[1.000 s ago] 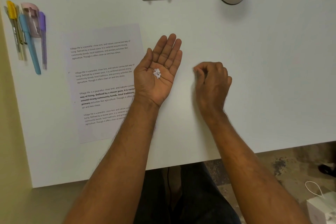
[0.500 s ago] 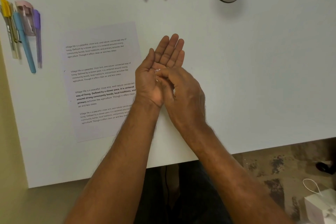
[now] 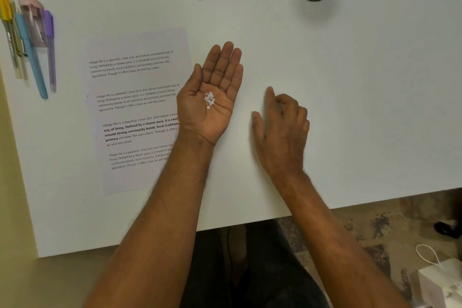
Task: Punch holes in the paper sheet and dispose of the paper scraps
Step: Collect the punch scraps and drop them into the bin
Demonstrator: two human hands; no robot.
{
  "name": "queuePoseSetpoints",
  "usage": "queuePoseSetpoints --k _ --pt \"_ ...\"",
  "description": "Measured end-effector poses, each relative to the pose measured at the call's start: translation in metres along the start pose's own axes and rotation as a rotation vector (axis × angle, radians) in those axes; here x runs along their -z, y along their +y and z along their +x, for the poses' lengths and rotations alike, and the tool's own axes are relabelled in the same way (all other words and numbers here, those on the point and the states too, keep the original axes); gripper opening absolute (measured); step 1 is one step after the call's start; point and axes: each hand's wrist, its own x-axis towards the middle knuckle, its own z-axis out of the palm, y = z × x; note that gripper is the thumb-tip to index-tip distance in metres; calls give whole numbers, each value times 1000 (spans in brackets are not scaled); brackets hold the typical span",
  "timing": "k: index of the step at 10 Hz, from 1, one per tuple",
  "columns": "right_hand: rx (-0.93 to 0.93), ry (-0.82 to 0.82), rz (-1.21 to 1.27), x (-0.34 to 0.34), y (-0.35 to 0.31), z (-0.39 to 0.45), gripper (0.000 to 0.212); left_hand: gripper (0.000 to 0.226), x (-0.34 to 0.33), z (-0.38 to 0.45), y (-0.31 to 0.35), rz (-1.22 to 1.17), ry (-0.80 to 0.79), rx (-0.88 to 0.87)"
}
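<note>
paper sheet (image 3: 136,110) long axis runs away from viewer, scraps (image 3: 209,100) in left palm (image 3: 210,105)

Both forearms are bare from the lower edge of the picture up to the wrists, with no sleeves, watch, bracelet or band on either one. Fine dark hair shows along the outer edges of both forearms. The left hand (image 3: 211,105) has no ring on any finger, and its palm shows clear creases across the middle and at the finger joints. The right hand (image 3: 282,130) is likewise bare of rings, with its knuckles and the tendons on its back visible. Between the forearms, at the bottom, dark trousers (image 3: 252,272) cover the person's lap, the fabric plain and unpatterned.
</note>
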Motion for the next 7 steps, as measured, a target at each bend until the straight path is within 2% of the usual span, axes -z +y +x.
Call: queuePoseSetpoints --k 1,2,3,4,5,7 --pt "4 47 75 -1 1 7 44 50 1 -1 -1 2 -1 7" --pt "-106 82 285 -1 2 23 29 50 1 0 -1 9 -1 9" --pt "-158 91 340 -1 1 31 20 50 0 0 0 10 -2 10" --pt "-152 102 345 3 -1 38 6 50 -1 1 0 19 0 4" --pt "-136 95 308 4 -3 40 6 49 -2 2 1 19 2 4" --pt "14 122 63 -8 -2 42 16 49 -4 3 2 28 11 4"
